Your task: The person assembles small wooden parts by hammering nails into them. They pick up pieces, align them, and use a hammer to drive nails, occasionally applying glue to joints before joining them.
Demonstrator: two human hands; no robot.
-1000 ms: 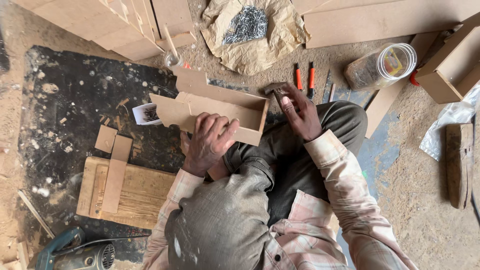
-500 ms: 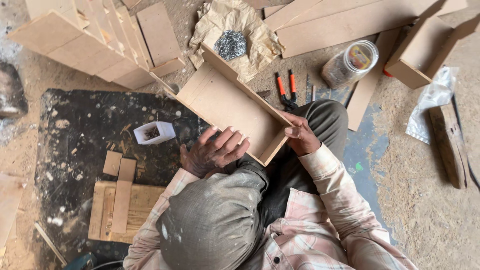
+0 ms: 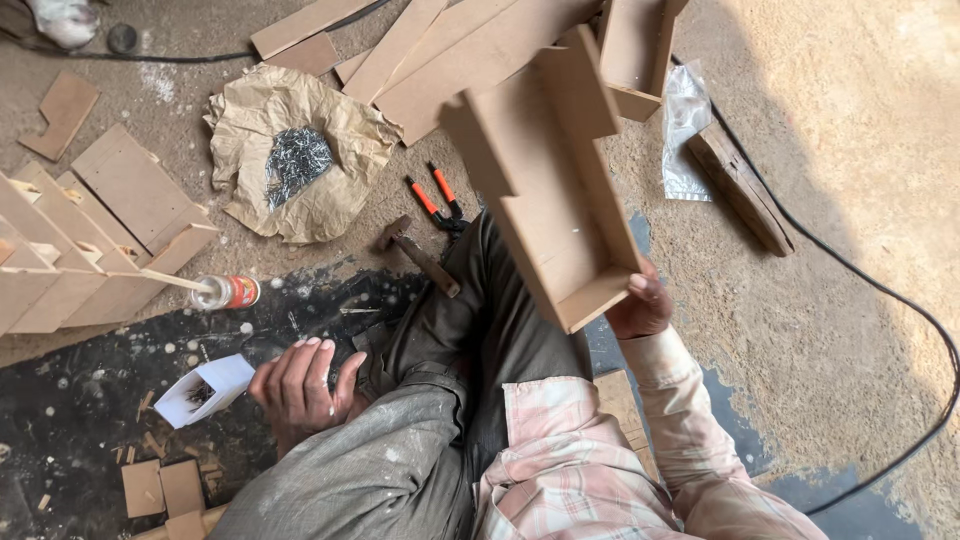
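Above the knee, right hand [image 3: 640,305] lifts wooden box [image 3: 550,170].

box [image 3: 555,190]: raw fibreboard, matt tan, smooth faces, cut edges
paper [image 3: 285,150]: brown, crumpled, matt
nails [image 3: 297,160]: grey metal, dull sheen
hammer [image 3: 420,255]: wooden handle, dark worn metal head
floor [image 3: 850,300]: rough, sandy, dusty
sleeve [image 3: 620,450]: plaid cloth, soft

One wooden box [image 3: 545,190] held up, one hammer [image 3: 420,255], one pair of orange-handled pliers [image 3: 435,198], one small white carton [image 3: 205,390], one crumpled paper [image 3: 255,120] of nails at upper left.
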